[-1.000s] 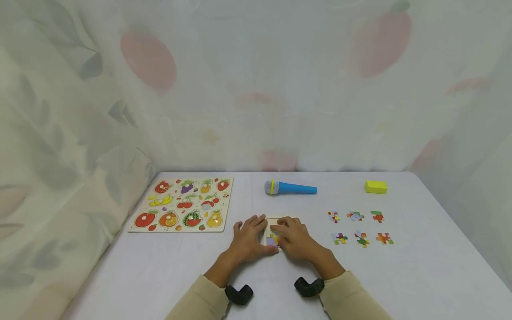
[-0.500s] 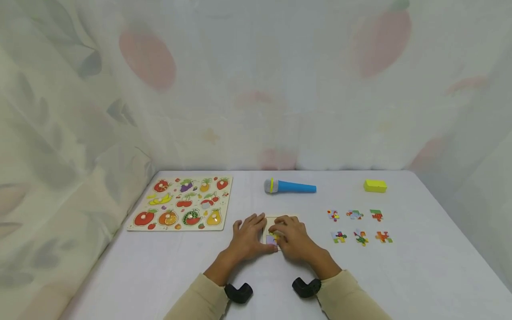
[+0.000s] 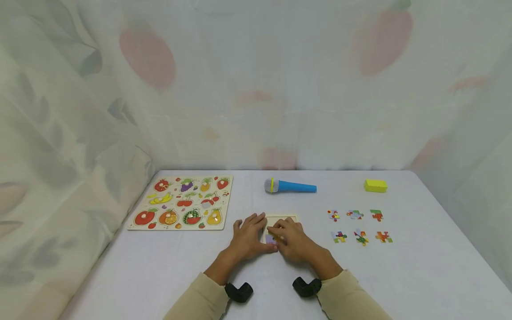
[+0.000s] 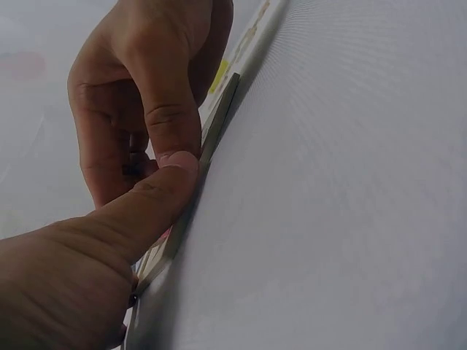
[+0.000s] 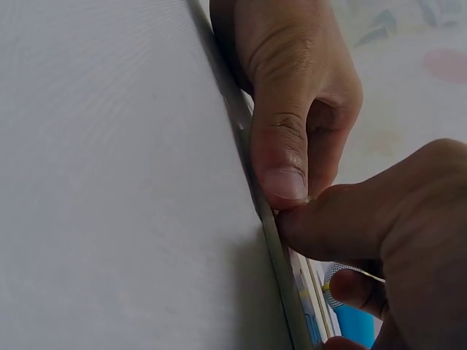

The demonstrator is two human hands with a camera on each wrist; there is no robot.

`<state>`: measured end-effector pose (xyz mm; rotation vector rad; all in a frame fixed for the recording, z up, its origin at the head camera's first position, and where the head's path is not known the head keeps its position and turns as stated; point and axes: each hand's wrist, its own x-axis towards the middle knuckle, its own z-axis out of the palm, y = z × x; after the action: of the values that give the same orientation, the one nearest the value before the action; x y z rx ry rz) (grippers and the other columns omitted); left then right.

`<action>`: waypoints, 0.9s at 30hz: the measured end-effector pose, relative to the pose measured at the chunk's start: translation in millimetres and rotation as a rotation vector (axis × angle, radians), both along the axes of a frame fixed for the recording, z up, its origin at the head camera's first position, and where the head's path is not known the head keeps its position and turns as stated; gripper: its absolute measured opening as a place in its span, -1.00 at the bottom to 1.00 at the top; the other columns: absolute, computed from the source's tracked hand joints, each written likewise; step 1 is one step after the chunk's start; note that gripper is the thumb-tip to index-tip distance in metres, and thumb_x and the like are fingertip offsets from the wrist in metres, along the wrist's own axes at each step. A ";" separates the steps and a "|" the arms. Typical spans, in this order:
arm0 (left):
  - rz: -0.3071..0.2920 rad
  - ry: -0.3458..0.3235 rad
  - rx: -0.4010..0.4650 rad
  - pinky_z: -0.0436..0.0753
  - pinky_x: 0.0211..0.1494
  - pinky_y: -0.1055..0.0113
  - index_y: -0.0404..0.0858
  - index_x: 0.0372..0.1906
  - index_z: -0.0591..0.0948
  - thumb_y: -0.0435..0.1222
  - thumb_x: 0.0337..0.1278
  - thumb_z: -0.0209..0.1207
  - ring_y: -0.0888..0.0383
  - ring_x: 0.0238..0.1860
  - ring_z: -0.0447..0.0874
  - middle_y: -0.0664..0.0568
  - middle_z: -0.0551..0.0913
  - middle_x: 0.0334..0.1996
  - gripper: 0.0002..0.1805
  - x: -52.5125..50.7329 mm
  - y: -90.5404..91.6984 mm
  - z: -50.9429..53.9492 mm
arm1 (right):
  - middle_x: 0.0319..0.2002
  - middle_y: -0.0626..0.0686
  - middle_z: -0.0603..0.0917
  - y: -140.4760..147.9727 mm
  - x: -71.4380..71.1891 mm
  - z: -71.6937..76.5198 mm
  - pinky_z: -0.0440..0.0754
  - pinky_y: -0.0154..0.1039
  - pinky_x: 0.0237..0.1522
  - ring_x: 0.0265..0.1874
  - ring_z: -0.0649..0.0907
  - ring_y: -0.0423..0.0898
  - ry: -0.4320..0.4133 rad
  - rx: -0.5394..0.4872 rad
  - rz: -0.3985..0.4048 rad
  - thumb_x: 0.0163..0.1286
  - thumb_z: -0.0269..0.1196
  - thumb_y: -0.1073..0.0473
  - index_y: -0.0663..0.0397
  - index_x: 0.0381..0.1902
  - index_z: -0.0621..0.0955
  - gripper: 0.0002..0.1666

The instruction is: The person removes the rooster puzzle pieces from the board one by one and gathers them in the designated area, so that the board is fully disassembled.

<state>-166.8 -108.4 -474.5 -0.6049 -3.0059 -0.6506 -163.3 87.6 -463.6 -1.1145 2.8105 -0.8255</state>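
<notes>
A small wooden tray (image 3: 283, 216) lies flat on the table between the hands. The left hand (image 3: 248, 240) grips its left side, fingers spread along that side and thumb at the near edge. Over the tray, the curled fingers of the right hand (image 3: 295, 242) pinch a small yellow puzzle piece (image 3: 279, 238), mostly hidden, beside a purple piece (image 3: 270, 239). In the left wrist view the left thumb (image 4: 157, 200) lies by the tray edge (image 4: 222, 117), close to the right hand (image 4: 157, 80). The right wrist view shows both thumbs at the tray edge (image 5: 281, 270).
Several loose puzzle pieces (image 3: 384, 237) lie in two rows to the right. Behind the tray is a blue toy microphone (image 3: 297, 186), with a yellow block (image 3: 375, 186) at the back right. A fruit board (image 3: 180, 204) lies to the left.
The right fingers have shifted slightly over the tray, uncovering more of its far rim and covering more of the yellow piece. The left hand has stayed in place.
</notes>
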 end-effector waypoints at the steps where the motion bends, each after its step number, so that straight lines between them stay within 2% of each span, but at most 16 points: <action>1: 0.004 -0.002 0.000 0.02 0.26 -0.24 -0.25 0.34 0.44 0.29 -0.27 0.38 -0.05 0.39 0.16 0.01 0.32 0.38 0.04 -0.1 -0.3 0.2 | -0.04 -0.08 0.51 -0.4 -0.1 0.4 0.30 0.06 0.00 -0.03 0.38 -0.09 0.002 0.006 0.002 0.31 0.26 0.24 0.11 0.23 0.56 -0.50; 5: 0.016 -0.008 0.000 0.01 0.27 -0.23 -0.24 0.34 0.45 0.29 -0.27 0.38 -0.04 0.40 0.14 0.02 0.32 0.38 0.04 -1.0 -1.0 -1.1 | -0.02 -0.07 0.52 -0.2 0.2 4.2 0.29 0.06 0.01 0.00 0.39 -0.09 0.013 -0.001 -0.017 0.32 0.28 0.21 0.13 0.24 0.55 -0.49; 12: 0.014 -0.011 0.007 0.01 0.27 -0.23 -0.23 0.34 0.44 0.30 -0.25 0.35 -0.02 0.40 0.14 0.03 0.31 0.39 0.04 -1.3 0.7 -2.9 | 0.08 -0.03 0.58 11.6 5.9 19.4 0.24 0.09 0.09 0.04 0.44 -0.08 0.008 -0.079 -0.113 0.28 0.32 0.23 0.08 0.26 0.54 -0.43; 21: 0.009 -0.010 -0.015 0.01 0.28 -0.22 -0.23 0.36 0.42 0.31 -0.23 0.33 -0.02 0.41 0.13 0.02 0.30 0.40 0.04 0.3 1.0 -0.7 | 0.06 -0.12 0.62 37.1 20.1 43.8 0.25 0.07 0.01 0.04 0.47 -0.13 0.088 -0.262 -0.080 0.21 0.39 0.29 0.06 0.21 0.58 -0.43; 27: 0.007 -0.014 -0.024 0.00 0.28 -0.23 -0.23 0.37 0.41 0.32 -0.21 0.32 -0.02 0.41 0.12 0.03 0.29 0.40 0.04 1.6 1.2 0.8 | 0.06 -0.13 0.62 50.0 30.5 55.4 0.28 0.11 0.03 0.07 0.47 -0.13 0.123 -0.286 -0.082 0.19 0.39 0.31 0.04 0.20 0.59 -0.42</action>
<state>-165.2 -107.2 -473.7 -0.5925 -3.0316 -0.6219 -132.8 137.6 -408.2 -1.1217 2.9224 -1.2404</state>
